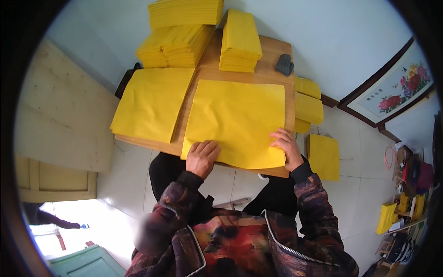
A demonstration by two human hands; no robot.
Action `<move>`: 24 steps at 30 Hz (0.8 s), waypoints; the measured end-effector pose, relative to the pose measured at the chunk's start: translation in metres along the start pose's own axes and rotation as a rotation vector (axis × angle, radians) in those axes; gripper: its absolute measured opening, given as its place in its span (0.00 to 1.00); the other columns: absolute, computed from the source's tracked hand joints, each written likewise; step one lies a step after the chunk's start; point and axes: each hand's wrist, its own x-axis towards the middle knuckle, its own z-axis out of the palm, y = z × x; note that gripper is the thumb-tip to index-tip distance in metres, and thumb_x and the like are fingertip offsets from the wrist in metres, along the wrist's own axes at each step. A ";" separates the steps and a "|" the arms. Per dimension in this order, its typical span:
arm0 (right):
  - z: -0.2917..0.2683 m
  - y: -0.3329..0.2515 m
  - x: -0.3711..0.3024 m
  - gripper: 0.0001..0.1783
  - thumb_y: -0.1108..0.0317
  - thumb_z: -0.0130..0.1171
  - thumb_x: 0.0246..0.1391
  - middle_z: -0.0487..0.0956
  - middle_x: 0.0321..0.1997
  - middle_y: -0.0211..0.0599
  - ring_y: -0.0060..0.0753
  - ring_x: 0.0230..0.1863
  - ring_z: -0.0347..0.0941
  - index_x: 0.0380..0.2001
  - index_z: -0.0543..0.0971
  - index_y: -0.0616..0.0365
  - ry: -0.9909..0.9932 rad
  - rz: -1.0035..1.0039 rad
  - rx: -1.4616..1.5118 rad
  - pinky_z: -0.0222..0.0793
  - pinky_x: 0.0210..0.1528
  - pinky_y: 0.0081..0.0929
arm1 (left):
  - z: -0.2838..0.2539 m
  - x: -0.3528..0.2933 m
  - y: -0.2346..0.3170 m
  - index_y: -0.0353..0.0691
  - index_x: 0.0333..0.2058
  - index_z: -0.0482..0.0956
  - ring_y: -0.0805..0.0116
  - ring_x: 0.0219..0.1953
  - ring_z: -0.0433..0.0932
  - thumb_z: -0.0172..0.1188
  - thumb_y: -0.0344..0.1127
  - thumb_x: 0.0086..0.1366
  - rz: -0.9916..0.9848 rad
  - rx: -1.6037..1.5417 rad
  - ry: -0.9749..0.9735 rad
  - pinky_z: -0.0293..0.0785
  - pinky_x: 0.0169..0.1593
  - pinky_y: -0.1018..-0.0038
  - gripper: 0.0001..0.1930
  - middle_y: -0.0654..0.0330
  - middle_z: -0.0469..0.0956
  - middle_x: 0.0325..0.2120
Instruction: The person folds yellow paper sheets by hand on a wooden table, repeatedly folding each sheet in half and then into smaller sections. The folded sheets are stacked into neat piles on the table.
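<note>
A wide sheet of yellow paper (237,120), perhaps with more sheets under it, lies on the near half of a wooden table (272,48). My left hand (202,158) rests at its near left edge, fingers bent and close together on the paper, thumb hidden. At the right edge my right hand (288,148) has its fingers curled over the paper, near the front right corner. To the left lies a flat stack of similar yellow sheets (152,104), apart from both hands.
Tall stacks of folded yellow paper (177,44) and a narrower yellow stack (240,41) stand at the back. A dark grey block (284,64) sits far right on the table. More yellow bundles (308,107) are beside the table, and a yellow stack (324,157) is on the floor.
</note>
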 end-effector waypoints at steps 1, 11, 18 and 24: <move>-0.002 0.002 -0.002 0.12 0.78 0.61 0.38 0.76 0.51 0.37 0.51 0.61 0.64 0.31 0.76 0.54 -0.005 0.016 -0.001 0.63 0.58 0.41 | 0.002 -0.002 0.001 0.41 0.38 0.78 0.59 0.46 0.76 0.57 0.26 0.49 -0.003 -0.005 -0.007 0.71 0.47 0.64 0.15 0.58 0.78 0.42; -0.021 0.002 -0.029 0.14 0.77 0.52 0.48 0.73 0.55 0.42 0.47 0.61 0.64 0.40 0.77 0.59 -0.119 0.113 -0.199 0.59 0.61 0.41 | -0.006 -0.021 -0.012 0.45 0.44 0.79 0.59 0.52 0.73 0.55 0.25 0.49 -0.120 0.089 -0.096 0.68 0.52 0.64 0.20 0.60 0.76 0.48; -0.003 -0.029 0.036 0.14 0.74 0.55 0.49 0.75 0.49 0.42 0.48 0.56 0.67 0.42 0.76 0.58 -0.083 -0.062 0.141 0.62 0.57 0.39 | -0.003 -0.020 -0.016 0.46 0.43 0.80 0.58 0.54 0.72 0.55 0.23 0.49 -0.107 0.094 -0.090 0.66 0.54 0.62 0.20 0.59 0.76 0.48; 0.071 -0.044 0.102 0.28 0.55 0.57 0.54 0.64 0.64 0.39 0.48 0.67 0.53 0.57 0.69 0.50 -0.374 -0.038 -0.085 0.49 0.65 0.49 | 0.000 -0.023 -0.019 0.46 0.42 0.81 0.56 0.52 0.73 0.55 0.21 0.45 -0.118 0.033 -0.051 0.70 0.54 0.62 0.23 0.59 0.77 0.48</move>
